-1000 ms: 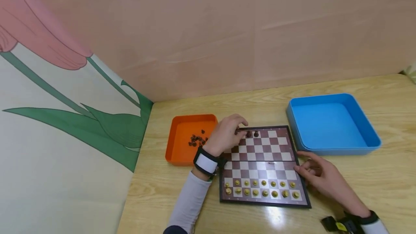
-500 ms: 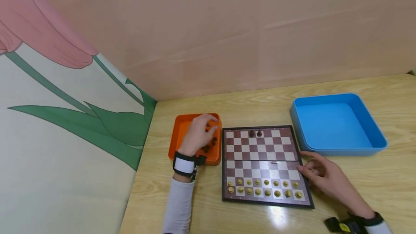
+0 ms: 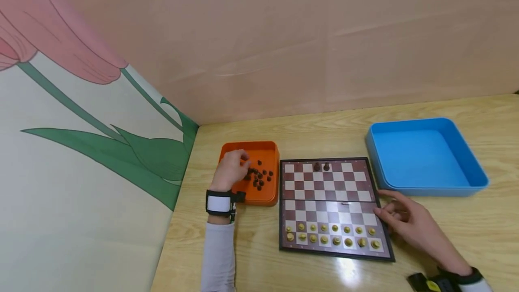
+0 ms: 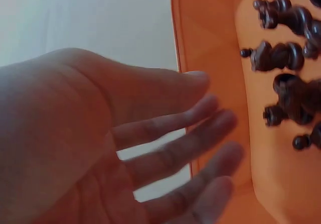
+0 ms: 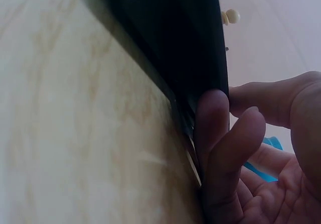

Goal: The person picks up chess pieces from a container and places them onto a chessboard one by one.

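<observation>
My left hand (image 3: 229, 170) hovers over the left part of an orange tray (image 3: 267, 150), its fingers relaxed and holding nothing. Dark chess pieces (image 3: 259, 177) lie loose on the tray floor, right of the fingertips; the left wrist view shows some on their sides (image 4: 278, 56). At the right edge of a folding chessboard (image 3: 300, 195), my right hand (image 3: 411, 220) grips the rim, thumb at the top and curled fingers against the side. Two dark pieces (image 3: 326, 166) stand on the board's far row. Gold chess pieces (image 3: 336, 240) fill the two near rows.
A blue tray (image 3: 421, 157) stands at the board's far right corner, close to my right hand. The wooden table (image 3: 320, 132) runs back to a pinkish wall covering (image 3: 284, 57). On the left is a panel with a painted flower (image 3: 73, 39).
My left hand has gone from the board's far left side across to the orange tray, then further left within it. The right hand stays at the board's edge.
</observation>
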`<move>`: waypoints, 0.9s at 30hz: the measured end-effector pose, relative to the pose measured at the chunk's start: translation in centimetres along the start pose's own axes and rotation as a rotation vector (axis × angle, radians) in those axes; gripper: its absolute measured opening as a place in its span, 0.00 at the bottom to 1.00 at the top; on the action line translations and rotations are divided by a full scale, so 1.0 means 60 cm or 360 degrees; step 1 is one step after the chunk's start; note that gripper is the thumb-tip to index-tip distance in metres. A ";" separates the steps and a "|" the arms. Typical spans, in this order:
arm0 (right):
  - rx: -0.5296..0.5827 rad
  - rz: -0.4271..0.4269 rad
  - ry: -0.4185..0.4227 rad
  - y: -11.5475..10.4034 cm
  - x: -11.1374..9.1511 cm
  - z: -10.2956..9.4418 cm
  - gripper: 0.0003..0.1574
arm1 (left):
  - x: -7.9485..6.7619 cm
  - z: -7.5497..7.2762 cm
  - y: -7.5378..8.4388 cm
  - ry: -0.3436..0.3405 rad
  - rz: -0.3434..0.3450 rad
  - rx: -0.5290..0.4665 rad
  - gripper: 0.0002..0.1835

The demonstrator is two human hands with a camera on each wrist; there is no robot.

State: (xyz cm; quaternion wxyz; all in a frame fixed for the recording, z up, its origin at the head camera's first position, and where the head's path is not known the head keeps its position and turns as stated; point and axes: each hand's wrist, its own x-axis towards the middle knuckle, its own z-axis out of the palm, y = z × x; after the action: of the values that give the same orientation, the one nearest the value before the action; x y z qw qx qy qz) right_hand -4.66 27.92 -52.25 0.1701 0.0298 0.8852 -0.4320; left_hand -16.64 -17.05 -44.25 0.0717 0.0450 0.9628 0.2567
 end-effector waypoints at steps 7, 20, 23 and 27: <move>0.0007 -0.0024 0.0007 0.000 -0.004 0.000 0.45 | -0.011 -0.005 -0.002 -0.0219 -0.0208 0.0041 0.16; -0.0002 -0.0013 -0.0004 0.003 0.001 0.003 0.47 | -0.030 0.000 -0.002 -0.0263 -0.0244 0.0048 0.19; -0.0015 -0.0028 0.0002 0.003 0.003 0.001 0.46 | -0.028 0.004 -0.001 -0.0263 -0.0223 0.0051 0.19; -0.0019 -0.0043 0.0005 0.003 0.004 0.001 0.46 | -0.024 0.015 -0.003 -0.0281 -0.0216 0.0060 0.21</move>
State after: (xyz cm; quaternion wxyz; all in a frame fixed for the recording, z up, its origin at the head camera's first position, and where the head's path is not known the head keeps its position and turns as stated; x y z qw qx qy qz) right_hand -4.84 27.94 -52.50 0.1631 0.0174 0.8883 -0.4290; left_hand -15.08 -16.96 -44.95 0.1726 0.0036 0.9582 0.2282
